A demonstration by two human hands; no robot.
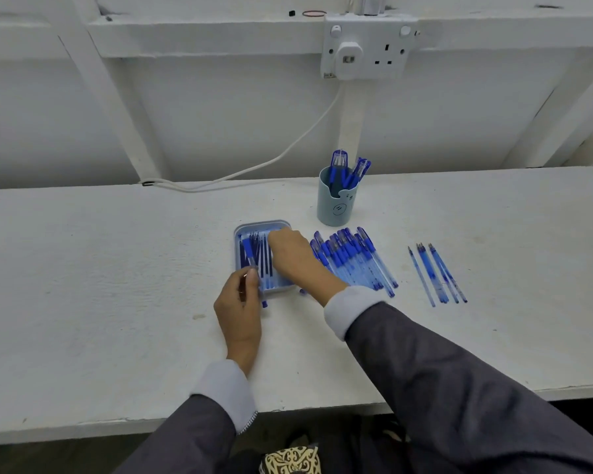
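Note:
A small blue tray (240, 230) lies on the white table and holds several dark blue pen refills. My left hand (238, 309) pinches a blue pen (250, 260) at the tray's near left corner; the pen slants up over the tray. My right hand (293, 253) reaches into the tray from the right, its fingertips down among the refills and hidden from me. A row of several blue capped pens (355, 260) lies just right of the tray. Three loose pen barrels and refills (437, 273) lie farther right.
A pale blue cup (338, 206) with several blue pens stands behind the pen row. A white cable (288, 152) runs from the wall socket (367, 49) down to the table's back edge. The table's front edge is close to my body.

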